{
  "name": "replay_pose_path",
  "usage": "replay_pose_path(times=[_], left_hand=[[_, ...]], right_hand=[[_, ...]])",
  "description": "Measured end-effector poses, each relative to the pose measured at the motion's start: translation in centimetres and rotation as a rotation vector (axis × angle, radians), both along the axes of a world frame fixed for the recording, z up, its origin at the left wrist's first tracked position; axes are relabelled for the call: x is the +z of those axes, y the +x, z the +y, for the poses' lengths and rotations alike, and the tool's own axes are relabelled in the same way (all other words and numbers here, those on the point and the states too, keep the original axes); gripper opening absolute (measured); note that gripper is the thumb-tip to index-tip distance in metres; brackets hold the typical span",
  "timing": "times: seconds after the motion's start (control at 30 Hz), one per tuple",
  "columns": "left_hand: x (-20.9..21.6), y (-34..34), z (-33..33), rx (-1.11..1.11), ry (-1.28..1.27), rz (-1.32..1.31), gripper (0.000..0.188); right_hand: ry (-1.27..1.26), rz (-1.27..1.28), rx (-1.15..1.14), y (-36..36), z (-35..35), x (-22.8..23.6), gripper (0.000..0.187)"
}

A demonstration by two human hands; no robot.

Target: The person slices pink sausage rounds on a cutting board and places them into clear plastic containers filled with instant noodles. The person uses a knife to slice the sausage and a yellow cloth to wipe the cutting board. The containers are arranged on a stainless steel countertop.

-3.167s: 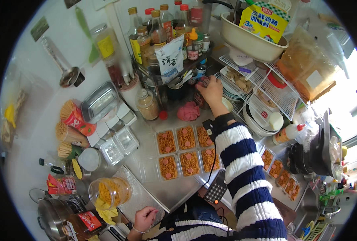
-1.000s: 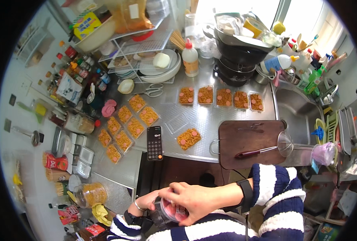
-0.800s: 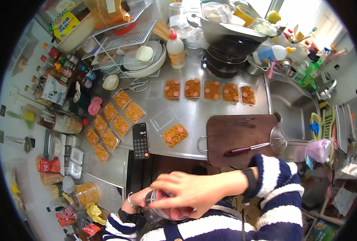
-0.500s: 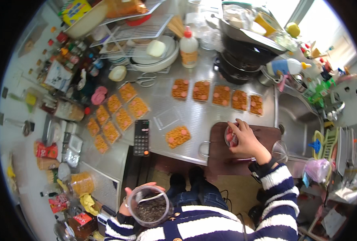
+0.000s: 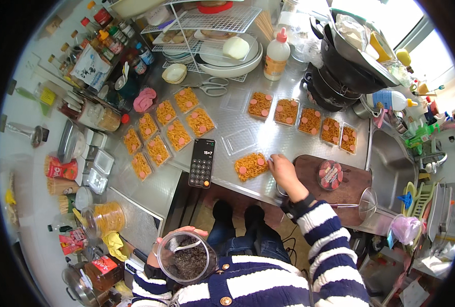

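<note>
My left hand (image 5: pixel 154 254) is wrapped round a clear plastic jar (image 5: pixel 209 263) of dark flakes, held low before my body. A white spoon (image 5: pixel 187 244) stands in the jar. My right hand (image 5: pixel 284 178) is at the right end of a clear tray of noodles (image 5: pixel 250 168) topped with pink round slices. Its fingertips are pinched together at the tray's edge; whether they grip the edge or something small I cannot make out. Right of that hand, a round bowl of pink and red slices (image 5: pixel 330 175) sits on the brown cutting board (image 5: pixel 309 166).
An open clear lid (image 5: pixel 239 141) lies behind the near tray. Filled noodle trays stand in groups at left (image 5: pixel 178 134) and back right (image 5: pixel 309 121). A phone with a calculator (image 5: pixel 202 162) lies at the counter edge. A strainer (image 5: pixel 367 203) overlaps the board; the sink (image 5: pixel 391 153) is at right.
My right hand has left the bowl of slices and moved left to the near noodle tray. The left hand still holds the jar. The whole view has shifted somewhat.
</note>
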State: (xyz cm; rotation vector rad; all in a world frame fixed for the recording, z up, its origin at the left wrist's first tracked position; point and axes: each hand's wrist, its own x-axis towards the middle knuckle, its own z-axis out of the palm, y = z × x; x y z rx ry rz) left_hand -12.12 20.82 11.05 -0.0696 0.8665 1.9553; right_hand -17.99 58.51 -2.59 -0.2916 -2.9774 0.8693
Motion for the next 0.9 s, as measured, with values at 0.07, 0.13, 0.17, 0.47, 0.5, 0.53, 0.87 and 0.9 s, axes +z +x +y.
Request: replay_pose_path(times=[0.07,0.13,0.17,0.47,0.5,0.53,0.87,0.9], left_hand=[[-0.3,-0.6,-1.8,0.017,-0.033,0.052,0.079],[-0.6,-1.7,-3.5,0.021,0.019,0.045,0.079],[-0.6,-2.4,-4.3,0.005,0.05,0.029,0.081],[-0.8,-7.6,-7.9,-0.145,0.007,0.092,0.11],[-1.1,-8.5,-7.7,-0.192,0.069,0.138,0.113],[-1.0,-8.9,-7.9,-0.213,0.023,0.145,0.118],[-1.0,-11.1,-5.0,-0.241,0.033,0.291,0.12],[-1.1,-10.8,-4.6,-0.202,0.041,0.296,0.118]], right_hand=[[0.052,-0.045,-0.074,-1.5,-1.3,-1.5,0.019],[-0.036,-0.056,-0.147,-1.6,-1.9,-2.1,0.019],[-0.075,-0.062,-0.184,-1.3,-2.0,-2.2,0.019],[-0.683,-0.191,-0.693,1.3,-3.0,-2.1,0.021],[-0.629,-0.203,-0.745,1.1,-3.3,-1.0,0.022],[-0.038,-0.184,-0.597,0.7,-4.0,0.6,0.025],[-0.354,0.211,0.789,-1.3,-17.7,22.2,0.029],[-0.286,0.138,0.826,-1.8,-17.9,22.4,0.032]])
